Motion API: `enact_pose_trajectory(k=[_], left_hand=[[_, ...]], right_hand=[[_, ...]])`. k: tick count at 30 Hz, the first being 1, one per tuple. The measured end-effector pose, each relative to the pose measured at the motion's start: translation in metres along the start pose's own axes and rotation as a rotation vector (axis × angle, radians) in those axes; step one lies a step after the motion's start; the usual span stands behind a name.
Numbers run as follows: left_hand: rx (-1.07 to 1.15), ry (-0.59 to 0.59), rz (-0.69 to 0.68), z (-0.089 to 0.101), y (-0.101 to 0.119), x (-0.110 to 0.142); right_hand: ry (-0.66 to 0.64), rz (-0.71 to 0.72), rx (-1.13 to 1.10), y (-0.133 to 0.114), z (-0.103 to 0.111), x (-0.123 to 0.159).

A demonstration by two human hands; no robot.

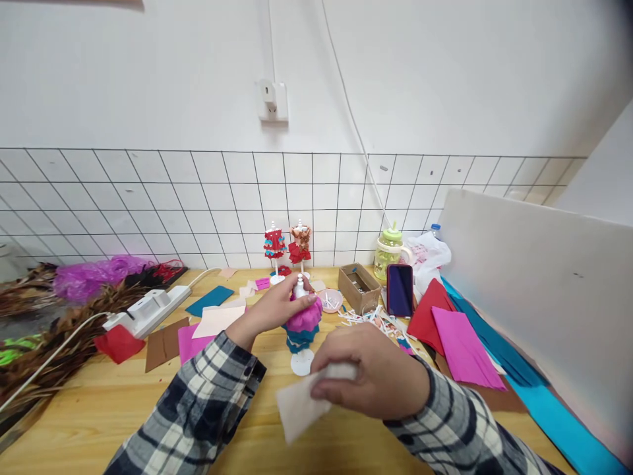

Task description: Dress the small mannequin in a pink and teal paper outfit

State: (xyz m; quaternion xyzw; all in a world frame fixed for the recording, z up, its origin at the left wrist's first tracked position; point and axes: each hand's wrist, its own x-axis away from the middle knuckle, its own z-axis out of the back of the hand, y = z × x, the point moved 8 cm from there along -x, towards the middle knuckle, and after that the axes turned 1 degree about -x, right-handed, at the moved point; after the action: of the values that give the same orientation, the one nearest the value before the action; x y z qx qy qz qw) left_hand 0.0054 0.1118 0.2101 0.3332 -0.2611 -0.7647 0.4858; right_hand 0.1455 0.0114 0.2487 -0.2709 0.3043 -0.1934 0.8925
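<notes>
A miniature dress form [302, 330] on a round white base [302, 362] stands upright before me, dressed in ruffled pink over teal. My left hand [277, 300] is closed around its upper part, thumb at the front near the white knob; some fingers are hidden behind it. Low in front of the base, my right hand [370, 369] pinches a cream piece of crepe paper [299, 406], which hangs down to the left and is slightly blurred. Two more small dress forms stand at the wall, one in red and blue [275, 245], the other in brown and red [299, 243].
Coloured paper sheets lie left [210, 302] and right [462, 343]. A power strip [148, 313] and brown feathers [64, 349] are at the left. Behind my right hand are paper scraps [378, 323], a cardboard box [359, 290], a phone [399, 290] and a green-lidded bottle [390, 254].
</notes>
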Motion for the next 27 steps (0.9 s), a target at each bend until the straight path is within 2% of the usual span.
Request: enact_pose_trajectory(k=[3, 7, 11, 16, 27], left_hand=[[0.085, -0.034, -0.023, -0.006, 0.015, 0.008], [0.232, -0.125, 0.111, -0.004, 0.012, 0.013], [0.209, -0.167, 0.099, 0.001, 0.011, 0.015], [0.181, -0.151, -0.046, 0.000, 0.008, 0.017], [0.264, 0.103, 0.032, -0.006, -0.045, 0.027]], right_hand=[[0.145, -0.038, 0.142, 0.010, 0.005, -0.009], [0.323, -0.128, 0.340, 0.032, 0.003, -0.012], [0.461, -0.196, 0.451, 0.043, -0.001, -0.012], [0.481, -0.217, 0.549, 0.048, -0.008, -0.017], [0.465, -0.187, 0.605, 0.051, -0.014, -0.023]])
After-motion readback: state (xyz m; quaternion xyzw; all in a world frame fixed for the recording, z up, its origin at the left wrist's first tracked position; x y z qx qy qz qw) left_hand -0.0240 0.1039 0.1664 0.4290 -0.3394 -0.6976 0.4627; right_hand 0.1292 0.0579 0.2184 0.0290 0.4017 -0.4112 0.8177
